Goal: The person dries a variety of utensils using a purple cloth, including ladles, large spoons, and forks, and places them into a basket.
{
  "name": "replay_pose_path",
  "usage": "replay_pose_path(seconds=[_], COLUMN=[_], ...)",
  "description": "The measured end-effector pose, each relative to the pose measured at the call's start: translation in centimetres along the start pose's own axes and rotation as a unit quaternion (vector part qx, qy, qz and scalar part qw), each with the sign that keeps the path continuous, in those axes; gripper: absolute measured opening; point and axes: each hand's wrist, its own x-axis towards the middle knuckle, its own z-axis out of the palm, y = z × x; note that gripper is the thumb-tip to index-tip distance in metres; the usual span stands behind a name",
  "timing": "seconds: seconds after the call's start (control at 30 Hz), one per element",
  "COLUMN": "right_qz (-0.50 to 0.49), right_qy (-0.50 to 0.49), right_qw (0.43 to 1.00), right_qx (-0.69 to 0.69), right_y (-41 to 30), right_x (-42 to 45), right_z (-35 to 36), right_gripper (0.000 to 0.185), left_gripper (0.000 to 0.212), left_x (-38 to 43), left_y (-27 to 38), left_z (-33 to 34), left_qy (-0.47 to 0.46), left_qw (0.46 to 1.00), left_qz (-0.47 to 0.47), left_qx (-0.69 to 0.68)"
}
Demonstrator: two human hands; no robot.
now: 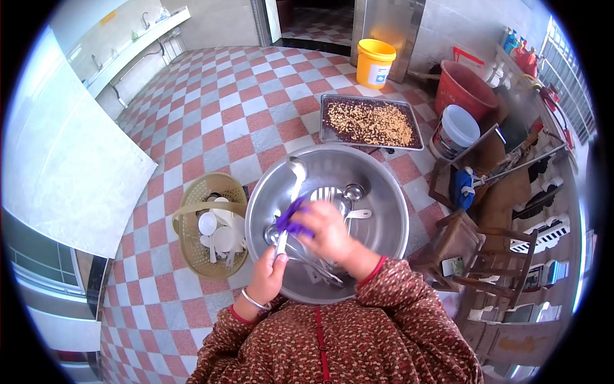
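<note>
A large stainless steel basin (383, 230) lies before me. My left hand (270, 273) grips the handle of a metal ladle (297, 169), whose bowl points away toward the basin's far left rim. My right hand (326, 230) holds a purple cloth (293, 218) against the ladle's handle. In the basin lie a slotted turner (326, 193), a small round ladle (354, 192), a white-handled utensil (360, 214) and several other metal utensils, partly hidden by my right hand. At the left stands a yellowish plastic basket (192, 187) with white spoons and ladles inside.
Beyond the basin lies a metal tray (324, 132) of yellow and dark grains. A yellow bucket (367, 65), a red tub (460, 89) and a white bucket (458, 127) stand farther off. At the right are a wooden chair (499, 235) and a low wooden stool (453, 240) bearing a phone-like object.
</note>
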Motion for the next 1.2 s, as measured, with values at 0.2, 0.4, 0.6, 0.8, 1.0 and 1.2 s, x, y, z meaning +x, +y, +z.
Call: replay_pose_path(seconds=[0.2, 0.4, 0.6, 0.8, 1.0, 1.2], right_qz=[0.020, 0.399, 0.360, 0.381, 0.312, 0.435], right_qy=[0.037, 0.244, 0.122, 0.127, 0.121, 0.170], right_qw=[0.999, 0.783, 0.554, 0.491, 0.539, 0.576], right_qx=[-0.025, 0.409, 0.741, 0.773, 0.773, 0.671], right_y=[0.4, 7.6, 4.8, 4.8, 5.8, 5.3], right_x=[0.5, 0.1, 0.6, -0.7, -2.6, -0.2], right_z=[-0.2, -0.7, -1.6, -2.5, -2.5, -1.7], right_gripper=[0.034, 0.025, 0.057, 0.043, 0.051, 0.051], left_gripper=[0.015, 0.015, 0.017, 0.024, 0.030, 0.023], left_x=[0.6, -1.7, -2.0, -1.9, -2.4, -2.0], left_y=[1.2, 0.7, 0.5, 0.1, -0.2, 1.6], left_z=[-1.7, -2.8, -2.2, -0.1, 0.8, 0.0], left_qy=[-0.023, -0.180, -0.215, -0.273, -0.414, -0.272], left_qw=[0.997, 0.946, 0.906, 0.889, 0.619, 0.807], left_qz=[0.040, -0.054, -0.081, -0.144, -0.179, -0.120], left_qx=[0.058, -0.264, -0.356, -0.338, -0.643, -0.511])
